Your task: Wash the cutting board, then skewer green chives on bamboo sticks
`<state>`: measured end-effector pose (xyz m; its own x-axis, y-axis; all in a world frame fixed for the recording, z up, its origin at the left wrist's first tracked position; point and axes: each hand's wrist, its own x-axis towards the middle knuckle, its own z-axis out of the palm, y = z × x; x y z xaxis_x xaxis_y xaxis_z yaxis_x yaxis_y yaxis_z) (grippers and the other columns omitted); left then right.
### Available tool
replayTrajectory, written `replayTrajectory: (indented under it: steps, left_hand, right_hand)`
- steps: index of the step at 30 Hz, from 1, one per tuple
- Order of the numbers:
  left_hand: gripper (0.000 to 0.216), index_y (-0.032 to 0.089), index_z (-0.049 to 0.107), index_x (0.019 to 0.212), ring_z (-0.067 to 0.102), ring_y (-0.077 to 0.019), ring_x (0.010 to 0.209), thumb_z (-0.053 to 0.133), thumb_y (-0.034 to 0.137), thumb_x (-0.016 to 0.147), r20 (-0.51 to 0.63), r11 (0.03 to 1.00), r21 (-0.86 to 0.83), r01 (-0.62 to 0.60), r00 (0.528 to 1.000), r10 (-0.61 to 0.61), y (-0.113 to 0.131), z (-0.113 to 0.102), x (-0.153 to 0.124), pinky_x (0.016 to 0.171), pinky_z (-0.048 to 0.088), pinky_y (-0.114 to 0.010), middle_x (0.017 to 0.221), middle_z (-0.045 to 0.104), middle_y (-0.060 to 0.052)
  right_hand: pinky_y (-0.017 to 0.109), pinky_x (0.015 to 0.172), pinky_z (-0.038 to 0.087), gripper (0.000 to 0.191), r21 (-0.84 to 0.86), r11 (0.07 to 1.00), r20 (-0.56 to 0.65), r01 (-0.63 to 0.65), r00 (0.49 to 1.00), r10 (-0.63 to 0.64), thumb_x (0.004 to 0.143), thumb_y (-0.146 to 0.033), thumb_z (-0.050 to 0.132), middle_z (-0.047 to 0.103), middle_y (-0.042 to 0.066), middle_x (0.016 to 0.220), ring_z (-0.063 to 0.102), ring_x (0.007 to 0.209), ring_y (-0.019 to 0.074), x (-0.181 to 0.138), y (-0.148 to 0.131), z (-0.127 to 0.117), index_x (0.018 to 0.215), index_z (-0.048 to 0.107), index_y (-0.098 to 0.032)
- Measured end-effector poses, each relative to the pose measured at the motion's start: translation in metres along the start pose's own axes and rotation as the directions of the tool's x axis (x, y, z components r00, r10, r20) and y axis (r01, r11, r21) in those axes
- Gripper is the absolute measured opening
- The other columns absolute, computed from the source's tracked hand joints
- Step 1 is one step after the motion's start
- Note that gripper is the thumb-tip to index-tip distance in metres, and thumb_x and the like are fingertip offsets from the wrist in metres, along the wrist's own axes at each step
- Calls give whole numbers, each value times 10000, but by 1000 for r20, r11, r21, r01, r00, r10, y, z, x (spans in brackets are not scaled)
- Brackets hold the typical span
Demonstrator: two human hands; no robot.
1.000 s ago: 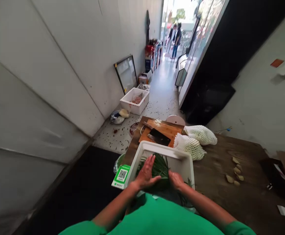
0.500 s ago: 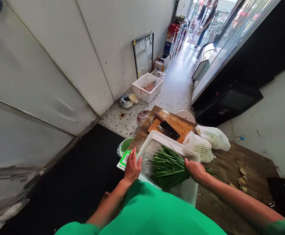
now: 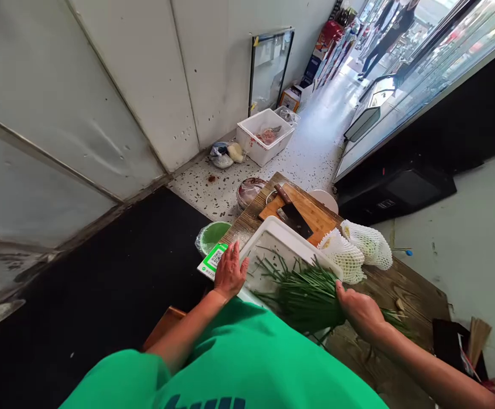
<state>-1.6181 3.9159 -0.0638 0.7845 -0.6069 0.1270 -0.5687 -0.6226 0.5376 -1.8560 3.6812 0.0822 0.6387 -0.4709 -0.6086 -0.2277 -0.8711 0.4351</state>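
My right hand is closed round a bunch of long green chives. Their leaves fan out to the left over a white plastic tub, and the other ends stick out past my hand to the right. My left hand grips the tub's left rim, with the fingers stretched along the outside and the thumb over the edge. Some loose chives and wet bits lie on the tub's floor. My green shirt hides the tub's near side.
Behind the tub, a cleaver lies on a wooden cutting board. Two pieces of produce in white foam netting sit at right on the wooden table. A green QR-code card is beside my left hand. A white bin stands on the floor.
My right hand has drawn the chives to the right, towards the tub's right edge. My left hand stays at the rim. The view has shifted slightly.
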Motion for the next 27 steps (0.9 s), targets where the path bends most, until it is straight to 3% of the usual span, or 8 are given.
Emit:
replayTrajectory:
  steps: [9,16,27]
  left_hand:
    - [643,34,314,1443,351,-314,1372,336,448,952,8,1000,25,8,1000,-8,2,-4,0,1105,336,-478,1447,409,-245]
    - [645,37,331,1440,356,-322,1369,355,449,944,1,1000,-10,13,1000,-13,2,-4,-1,1115,322,-476,1443,413,-248]
    - [645,75,344,1441,366,-335,1360,339,479,938,-18,1000,-14,23,1000,-24,-1,0,-4,1076,356,-512,1440,423,-239]
  right_hand:
    - [218,452,480,557,-159,987,-84,-33,996,20,807,57,437,668,92,738,691,586,199,-36,30,-17,1332,520,-110]
    - [191,399,382,562,-162,986,-196,-34,981,1,801,36,472,632,48,726,656,539,157,-48,23,-20,1329,515,-152]
    - [196,425,412,552,-152,987,-231,-47,973,11,797,39,453,631,62,722,644,541,156,-47,8,-27,1311,536,-145]
